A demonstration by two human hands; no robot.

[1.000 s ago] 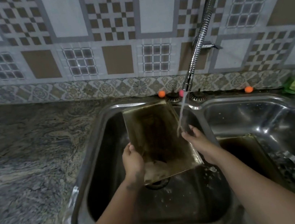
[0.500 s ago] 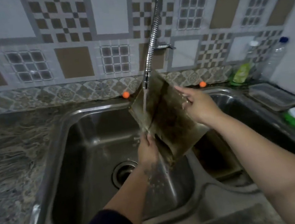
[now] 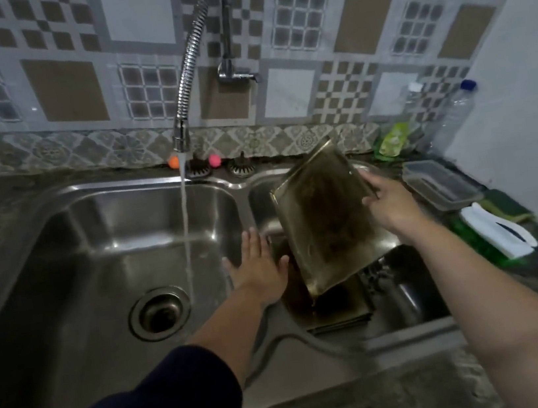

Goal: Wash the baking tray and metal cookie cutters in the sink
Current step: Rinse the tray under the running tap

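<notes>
Baking tray [image 3: 327, 223]: dark, stained metal, rectangular, held tilted with one corner lowest, above the right basin of the sink [image 3: 54, 213]. We grip it with our right hand [image 3: 388, 204] along its right edge, fingers curled around the rim; the thumb side is hidden behind the tray.

Left hand [image 3: 258, 267]: fingers spread flat, palm down, holding nothing, hovering over the divider between the two basins, just left of the tray and apart from it.

Second tray [image 3: 334, 312]: we note a dark flat piece lying in the bottom of the right basin, directly below the held tray; blurred, so we cannot tell more.

Faucet [image 3: 186, 70]: flexible coiled metal hose, curving down from the wall behind the sink. A stream of water [image 3: 187, 229] falls from its nozzle into the left basin, just right of the drain [image 3: 158, 312], well left of the tray.

Small balls: one orange [image 3: 173, 162], one pink [image 3: 215, 160], on the back ledge of the sink, beside two metal strainers [image 3: 239, 168].

Right of the sink, on the counter: a green pouch [image 3: 391, 140], a clear bottle with blue cap [image 3: 455, 115], a clear lidded container [image 3: 437, 183], and a green-and-white scrubbing item [image 3: 500, 233].

Cookie cutters: we cannot pick them out.
</notes>
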